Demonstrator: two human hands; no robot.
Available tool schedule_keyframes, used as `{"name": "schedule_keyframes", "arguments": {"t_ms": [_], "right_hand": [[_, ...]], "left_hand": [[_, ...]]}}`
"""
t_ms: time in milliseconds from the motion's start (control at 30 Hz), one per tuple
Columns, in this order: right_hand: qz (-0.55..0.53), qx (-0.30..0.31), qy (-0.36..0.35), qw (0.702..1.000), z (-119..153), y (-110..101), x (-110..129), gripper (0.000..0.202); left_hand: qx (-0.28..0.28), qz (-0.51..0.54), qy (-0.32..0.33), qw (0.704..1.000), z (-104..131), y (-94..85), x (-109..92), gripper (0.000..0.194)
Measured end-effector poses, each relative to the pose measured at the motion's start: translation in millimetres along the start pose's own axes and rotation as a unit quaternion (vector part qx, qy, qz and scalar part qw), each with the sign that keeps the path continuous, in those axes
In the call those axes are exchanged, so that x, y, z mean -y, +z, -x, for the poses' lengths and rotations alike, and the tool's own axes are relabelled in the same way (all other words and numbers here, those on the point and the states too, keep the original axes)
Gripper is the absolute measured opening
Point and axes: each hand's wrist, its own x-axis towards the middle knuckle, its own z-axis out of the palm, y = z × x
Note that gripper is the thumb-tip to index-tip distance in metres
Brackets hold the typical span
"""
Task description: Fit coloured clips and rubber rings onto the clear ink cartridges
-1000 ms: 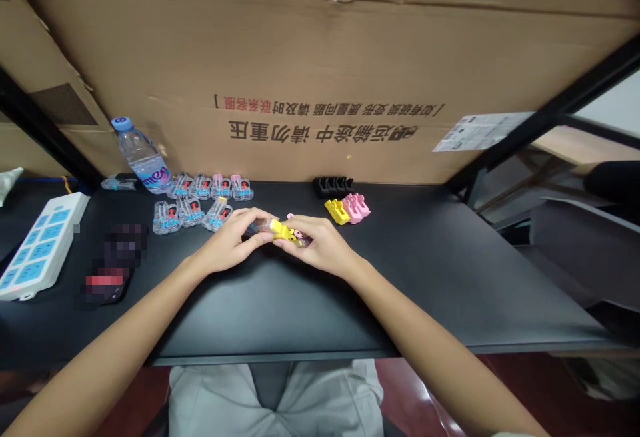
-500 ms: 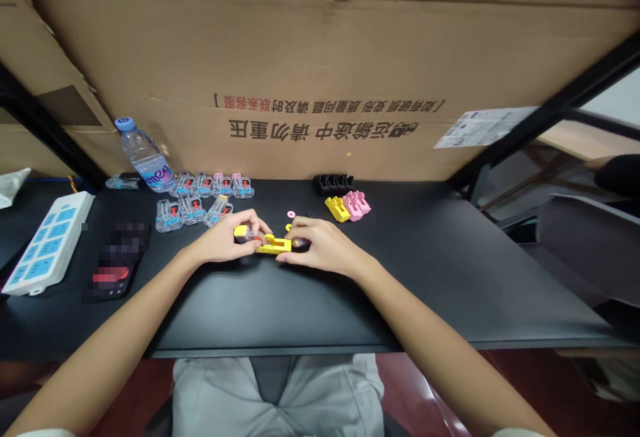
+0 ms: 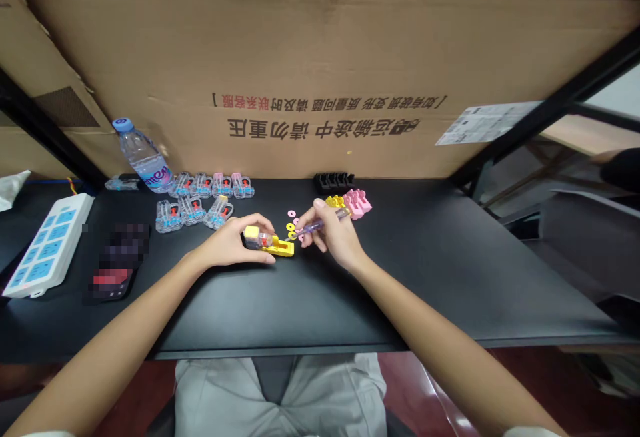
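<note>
While both my hands meet near the middle of the black desk (image 3: 235, 317), the items stand as follows; left hand (image 3: 223, 245): curled around a yellow-capped clear piece (image 3: 252, 232), thumb on the near side and fingers beyond, presumably to steady it; how firmly it presses, I cannot tell; yellow holder (image 3: 285, 248): lying lengthwise at that piece, its free end pointing right, likely so angled to leave that end reachable; right hand (image 3: 339, 236): narrowed on a slim purple tool (image 3: 313, 226), held like a pen, tip slanting down leftward near the holder, a grip that I judge suits fine work; whether the tip touches anything, too small to tell.

Loose rings: yellow rings (image 3: 291, 231) and a pink ring (image 3: 289, 214), just beyond the holder, probably kept within easy reach; behind my right hand: yellow parts (image 3: 335, 202) touching or nearly touching pink parts (image 3: 357, 204), with black parts (image 3: 334, 182) against the carton (image 3: 320, 57), apparently sorted by colour; clear assemblies (image 3: 192, 210): two rough rows, far left, seemingly set aside from the working spot; bottle (image 3: 145, 157): upright behind them.
</note>
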Motion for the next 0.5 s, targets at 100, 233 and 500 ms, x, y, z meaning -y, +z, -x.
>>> {"name": "schedule_keyframes", "arguments": {"t_ms": [100,233,500], "right_hand": [[0.002,0.025,0.002,1.0,-0.5,4.5,-1.1,0.053],[0.02,0.067,0.004,0.998,0.2,8.5,-0.8,0.035],[0.025,0.081,0.014,0.996,0.0,7.2,-4.2,0.023]], "left_hand": [[0.001,0.021,-0.035,0.999,-1.6,5.2,5.4,0.048],[0.001,0.037,-0.043,0.998,-2.6,7.8,10.8,0.048],[0.016,0.062,-0.064,0.996,-4.1,7.6,12.8,0.052]]}}
